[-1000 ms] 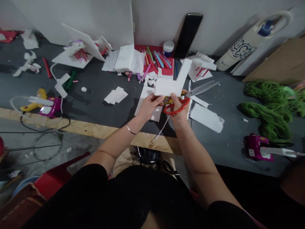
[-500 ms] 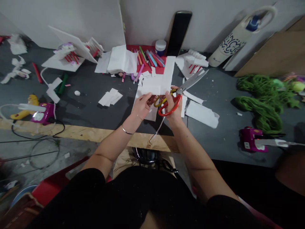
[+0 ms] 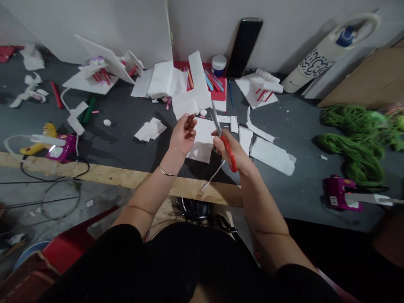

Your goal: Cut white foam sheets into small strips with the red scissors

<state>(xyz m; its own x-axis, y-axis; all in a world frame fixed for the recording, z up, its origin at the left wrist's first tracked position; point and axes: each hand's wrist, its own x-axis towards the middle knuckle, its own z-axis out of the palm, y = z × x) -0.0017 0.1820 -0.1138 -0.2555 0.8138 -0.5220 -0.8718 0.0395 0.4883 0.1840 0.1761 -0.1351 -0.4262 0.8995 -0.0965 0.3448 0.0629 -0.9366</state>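
Observation:
My left hand [image 3: 183,136] pinches the lower edge of a white piece of paper [image 3: 197,80], an angled shape with one arm pointing up and away. Wrapped in my right hand [image 3: 232,147] is a pair of scissors [image 3: 229,155] with red on its handle. The blades point away from me, up beside the paper's right edge; whether they touch it I cannot tell. A white sheet [image 3: 202,141] lies on the dark table below, between my hands. Just right of it are white strips and offcuts [image 3: 273,155].
Colored pens [image 3: 216,82] lie on red paper behind, by a small jar [image 3: 218,65] and a leaning phone [image 3: 244,46]. A bottle [image 3: 315,63] and green yarn [image 3: 353,143] are to the right. A glue gun [image 3: 38,143] sits left. A person's arm [image 3: 389,227] shows at right.
The paper has turned and moved up and left with my left hand. My right hand has swung the scissors from pointing right to pointing away, beside the paper's edge.

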